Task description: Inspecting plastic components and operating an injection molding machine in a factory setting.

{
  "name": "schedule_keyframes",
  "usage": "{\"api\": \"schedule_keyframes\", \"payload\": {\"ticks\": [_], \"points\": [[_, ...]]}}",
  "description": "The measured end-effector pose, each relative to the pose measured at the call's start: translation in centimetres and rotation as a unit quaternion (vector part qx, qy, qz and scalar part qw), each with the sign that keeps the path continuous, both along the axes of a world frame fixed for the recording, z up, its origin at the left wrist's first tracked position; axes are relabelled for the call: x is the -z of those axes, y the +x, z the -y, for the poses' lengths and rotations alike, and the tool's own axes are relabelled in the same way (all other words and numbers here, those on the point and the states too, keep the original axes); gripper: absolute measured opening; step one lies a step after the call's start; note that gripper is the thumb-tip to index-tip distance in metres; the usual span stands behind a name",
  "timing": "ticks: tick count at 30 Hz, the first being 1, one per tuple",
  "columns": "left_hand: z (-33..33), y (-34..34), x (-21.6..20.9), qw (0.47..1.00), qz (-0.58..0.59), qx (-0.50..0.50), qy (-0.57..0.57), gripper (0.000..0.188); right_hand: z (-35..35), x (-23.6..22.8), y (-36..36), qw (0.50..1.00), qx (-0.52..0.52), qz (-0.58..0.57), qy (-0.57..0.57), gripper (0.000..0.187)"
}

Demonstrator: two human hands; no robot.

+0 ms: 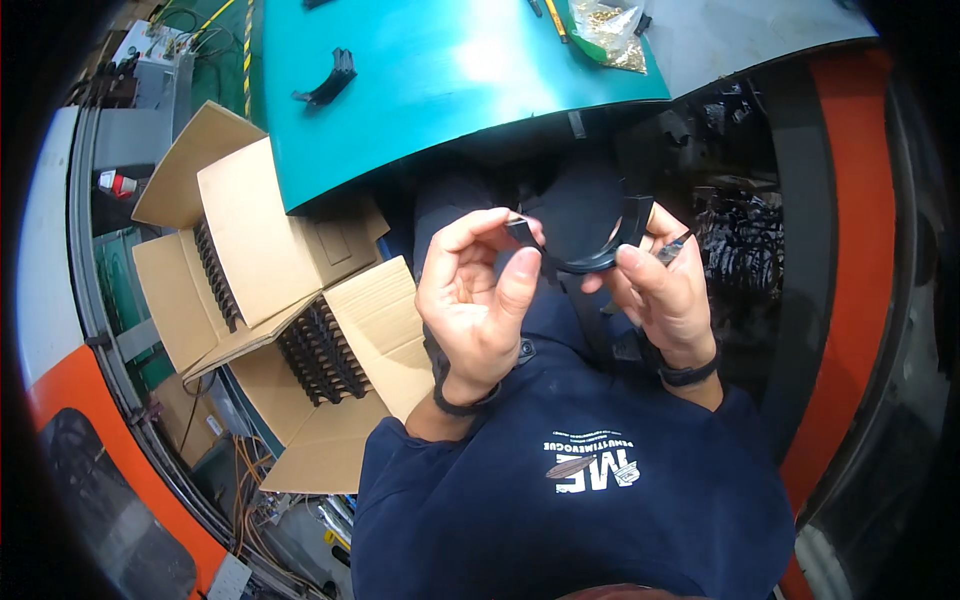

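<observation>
A thin black curved plastic part (588, 266) spans between my two hands above my lap, bowed like an open hoop. My left hand (470, 300) pinches one end between thumb and fingertips. The other end sits in my right hand (672, 300), gripped by thumb and fingers. A small pointed metal tool (674, 248), perhaps a blade, also juts from the right hand's fingers; its full shape is hidden. Dark clothing behind the part makes its outline hard to follow.
Ahead is a green-topped table (430, 110) carrying a stack of black curved parts (332, 80), a yellow pen-like tool (556, 20) and a clear bag of small brass-coloured pieces (612, 35). At left, open cardboard boxes (385, 305) hold rows of black parts (320, 355). Glossy black plastic (740, 230) lies right.
</observation>
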State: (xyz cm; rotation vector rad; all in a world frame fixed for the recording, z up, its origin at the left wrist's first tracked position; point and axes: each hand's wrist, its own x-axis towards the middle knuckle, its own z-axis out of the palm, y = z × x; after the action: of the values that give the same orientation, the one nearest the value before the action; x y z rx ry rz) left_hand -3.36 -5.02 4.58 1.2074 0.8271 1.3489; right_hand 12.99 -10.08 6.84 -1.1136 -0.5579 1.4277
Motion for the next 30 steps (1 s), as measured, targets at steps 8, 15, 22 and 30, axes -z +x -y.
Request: {"api": "schedule_keyframes", "payload": {"ticks": [8,15,22,30], "points": [[-0.9,2.6,-1.6,0.928,-0.328,0.019,0.174,0.025,-0.2,0.5,-1.8,0.963,0.072,0.259,-0.013,0.023],[-0.8,1.8,-2.1,0.979,-0.189,0.076,-0.005,0.010,-0.1,-1.7,1.3,0.918,-0.068,0.389,0.032,0.039],[-0.2,0.9,-4.2,0.988,-0.106,0.080,-0.078,0.022,-0.4,-4.1,-0.1,0.850,0.038,0.506,0.141,0.021],[0.0,1.6,-3.6,0.992,-0.114,0.053,-0.029,0.021,-1.3,-3.5,-2.1,0.734,0.090,0.638,0.215,0.025]]}}
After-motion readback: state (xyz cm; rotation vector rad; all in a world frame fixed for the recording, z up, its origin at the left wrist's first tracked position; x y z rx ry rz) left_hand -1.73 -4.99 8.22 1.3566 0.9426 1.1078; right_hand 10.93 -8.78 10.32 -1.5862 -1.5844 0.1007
